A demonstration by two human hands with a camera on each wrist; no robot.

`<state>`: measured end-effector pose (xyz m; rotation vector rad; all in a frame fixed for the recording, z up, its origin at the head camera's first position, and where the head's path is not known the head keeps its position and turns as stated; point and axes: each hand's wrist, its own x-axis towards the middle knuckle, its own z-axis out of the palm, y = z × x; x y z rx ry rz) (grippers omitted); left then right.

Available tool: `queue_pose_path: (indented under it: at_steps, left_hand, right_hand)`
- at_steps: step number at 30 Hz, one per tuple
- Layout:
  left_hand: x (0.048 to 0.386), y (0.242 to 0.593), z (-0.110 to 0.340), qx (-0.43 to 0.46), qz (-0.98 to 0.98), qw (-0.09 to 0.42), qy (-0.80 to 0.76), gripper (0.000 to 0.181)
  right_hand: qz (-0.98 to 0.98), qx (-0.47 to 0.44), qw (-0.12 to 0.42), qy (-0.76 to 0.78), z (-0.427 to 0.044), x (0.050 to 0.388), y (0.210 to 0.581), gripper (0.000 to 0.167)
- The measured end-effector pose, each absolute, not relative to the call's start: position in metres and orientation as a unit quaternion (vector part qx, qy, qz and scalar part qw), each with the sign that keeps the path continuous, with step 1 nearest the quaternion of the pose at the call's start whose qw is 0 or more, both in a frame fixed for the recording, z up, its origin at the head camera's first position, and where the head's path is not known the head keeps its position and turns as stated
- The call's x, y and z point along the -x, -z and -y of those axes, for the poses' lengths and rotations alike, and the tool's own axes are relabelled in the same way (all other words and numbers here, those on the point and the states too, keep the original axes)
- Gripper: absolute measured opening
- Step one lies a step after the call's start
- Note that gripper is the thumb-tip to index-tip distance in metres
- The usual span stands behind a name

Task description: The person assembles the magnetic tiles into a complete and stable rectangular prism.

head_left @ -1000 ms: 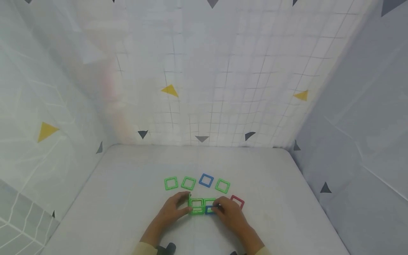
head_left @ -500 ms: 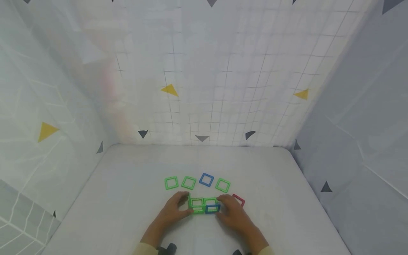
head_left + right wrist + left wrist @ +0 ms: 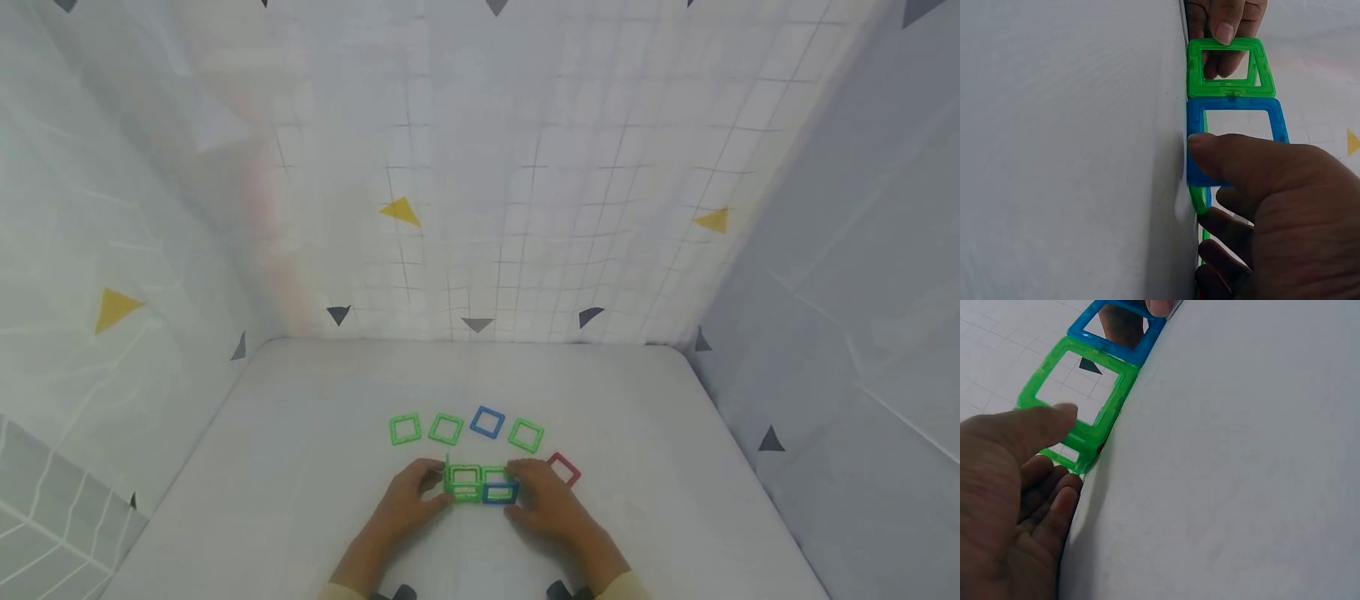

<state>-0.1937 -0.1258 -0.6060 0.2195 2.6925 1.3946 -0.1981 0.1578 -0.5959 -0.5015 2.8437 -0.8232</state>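
In the head view, green square magnetic tiles (image 3: 467,485) and a blue square magnetic tile (image 3: 500,502) stand joined as a low row of two open box shapes. My left hand (image 3: 408,500) holds the left end; in the left wrist view its thumb presses the front green tile (image 3: 1119,394), fingers curled at the side. My right hand (image 3: 553,502) grips the right end; in the right wrist view its thumb lies on the front blue tile (image 3: 1194,119) and its fingers bend behind. A thin green tile edge (image 3: 447,461) rises at the left corner. The right hand hides part of the right side.
Behind the row lie loose flat tiles: a green tile (image 3: 406,415), a second green tile (image 3: 448,417), a blue tile (image 3: 492,411) and another green tile (image 3: 531,424). A red tile (image 3: 568,463) lies beside the right hand. White sheet walls (image 3: 480,167) surround the white table (image 3: 300,400).
My right hand has shifted slightly right off the front of the blue tile, which now shows more fully, and holds the row's right end. The left hand stays almost in place.
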Motion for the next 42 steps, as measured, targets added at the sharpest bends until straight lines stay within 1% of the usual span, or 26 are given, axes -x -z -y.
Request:
queue_pose_path:
  at_steps: [5,8,16,21,28,32,34,36,38,40,42]
  left_hand:
    - [0.196,0.610,0.122,-0.049,-0.891,0.045,-0.448,0.043]
    - [0.196,0.610,0.121,-0.037,-0.892,0.039,-0.449,0.041]
    - [0.198,0.612,0.122,-0.018,-0.895,0.006,-0.446,0.036]
    - [0.197,0.609,0.120,-0.007,-0.893,-0.009,-0.450,0.033]
    - [0.196,0.609,0.119,-0.015,-0.888,-0.038,-0.459,0.031]
    - [0.196,0.611,0.119,-0.011,-0.887,-0.044,-0.460,0.030]
    - [0.196,0.611,0.119,-0.009,-0.886,-0.042,-0.461,0.031]
    - [0.196,0.610,0.119,-0.008,-0.887,-0.038,-0.460,0.032]
    - [0.196,0.609,0.119,-0.010,-0.886,-0.034,-0.462,0.033]
    - [0.196,0.607,0.119,-0.012,-0.886,-0.030,-0.462,0.034]
    - [0.196,0.606,0.119,-0.014,-0.887,-0.030,-0.461,0.034]
  right_hand:
    - [-0.941,0.143,0.087,0.295,-0.161,0.196,0.601,0.065]
    - [-0.934,0.130,0.086,0.322,-0.163,0.190,0.603,0.064]
    - [-0.923,0.108,0.074,0.361,-0.160,0.179,0.605,0.053]
    - [-0.921,0.124,0.059,0.364,-0.160,0.176,0.607,0.045]
    - [-0.912,0.132,0.070,0.382,-0.157,0.175,0.610,0.039]
    - [-0.915,0.139,0.063,0.373,-0.155,0.173,0.610,0.037]
    - [-0.921,0.127,0.048,0.365,-0.155,0.173,0.609,0.034]
    - [-0.925,0.080,0.030,0.371,-0.155,0.175,0.605,0.028]
    - [-0.928,0.026,-0.011,0.371,-0.157,0.178,0.602,0.021]
    - [-0.928,-0.027,-0.064,0.366,-0.161,0.181,0.600,0.017]
    - [-0.934,-0.060,-0.106,0.335,-0.168,0.186,0.602,0.022]
